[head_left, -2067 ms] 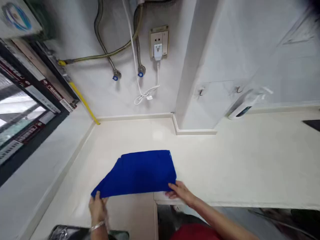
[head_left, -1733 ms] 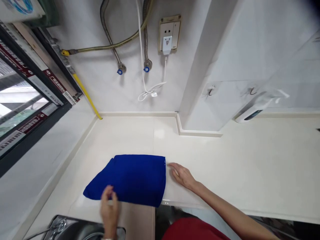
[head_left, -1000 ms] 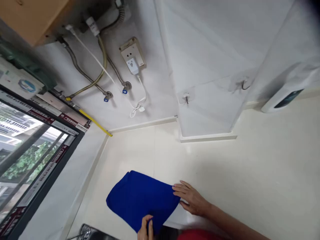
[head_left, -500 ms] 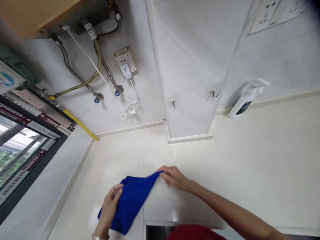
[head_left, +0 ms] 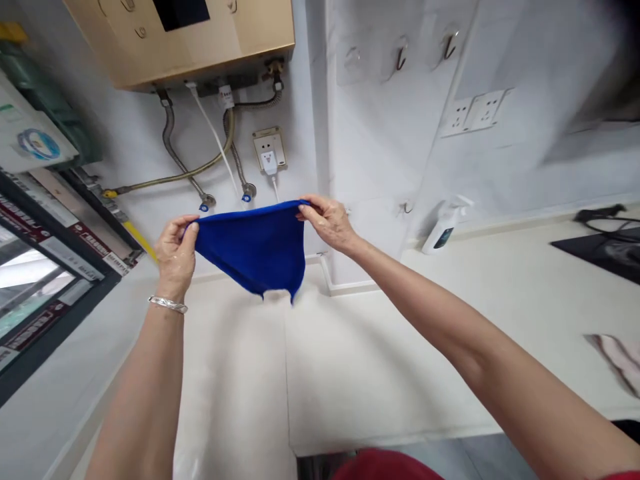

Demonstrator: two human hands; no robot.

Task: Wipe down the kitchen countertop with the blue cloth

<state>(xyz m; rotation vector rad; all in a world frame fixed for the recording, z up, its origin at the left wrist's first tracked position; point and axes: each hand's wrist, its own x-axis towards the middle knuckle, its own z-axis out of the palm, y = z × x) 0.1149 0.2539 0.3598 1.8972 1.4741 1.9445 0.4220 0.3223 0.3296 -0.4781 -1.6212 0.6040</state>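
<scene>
A blue cloth [head_left: 255,250] hangs in the air above the cream countertop [head_left: 360,360], held up by its top edge. My left hand [head_left: 176,253] pinches the cloth's upper left corner; a silver bracelet circles that wrist. My right hand [head_left: 327,223] pinches the upper right corner. The cloth droops folded between both hands, its lower corners dangling free.
A gold water heater [head_left: 190,37] with hoses hangs on the tiled wall, above a socket [head_left: 269,150]. A white spray bottle [head_left: 443,227] stands by the wall. A black stove edge [head_left: 600,247] lies far right; a window frame [head_left: 45,267] on the left.
The cloth lay folded on the countertop under my hands; both hands have since gripped its corners and lifted it up into the air. The view has tilted upward.
</scene>
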